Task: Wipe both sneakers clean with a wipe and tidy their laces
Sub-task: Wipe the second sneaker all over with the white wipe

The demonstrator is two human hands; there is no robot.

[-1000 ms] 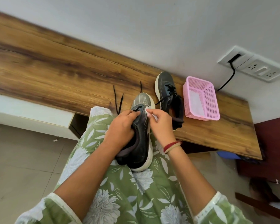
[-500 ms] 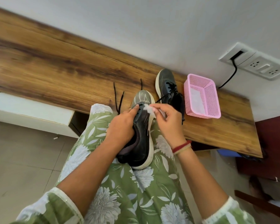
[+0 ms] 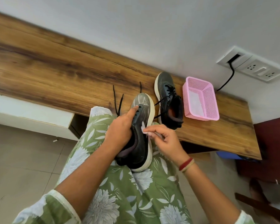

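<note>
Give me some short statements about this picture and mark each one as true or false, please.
1. The left hand grips the held sneaker over the lap. True.
2. The right hand is empty. False: its fingers pinch a white wipe at the held sneaker's side.
3. The second sneaker lies on the wooden desk, beside the pink basket. True.
4. The held sneaker's laces are tied in a bow. False: its black lace ends trail loose over the wooden desk.
</note>
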